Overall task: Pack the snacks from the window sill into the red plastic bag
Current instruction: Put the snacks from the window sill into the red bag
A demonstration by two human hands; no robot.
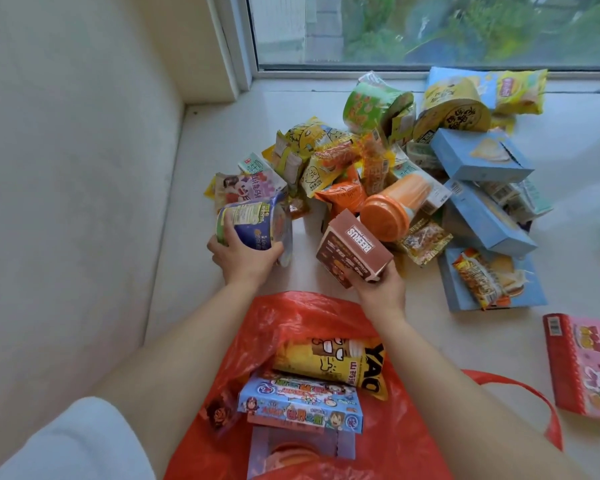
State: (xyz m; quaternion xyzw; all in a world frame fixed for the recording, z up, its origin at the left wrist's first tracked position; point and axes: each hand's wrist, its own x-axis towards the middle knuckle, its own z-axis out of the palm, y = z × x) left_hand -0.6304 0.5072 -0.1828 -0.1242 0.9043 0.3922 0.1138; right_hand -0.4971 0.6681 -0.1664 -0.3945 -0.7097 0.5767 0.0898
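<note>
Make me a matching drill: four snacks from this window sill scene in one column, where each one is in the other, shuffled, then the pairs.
Things:
1. brown cardboard box
2. blue and green foil cup
3. yellow cartoon-face snack packet
4. red and pink flat box

Places:
A. inside the red plastic bag
B. held in the left hand
C. lying alone on the sill, far right
D. held in the right hand

Pairs: 1-D, 2-B, 3-A, 4-C
</note>
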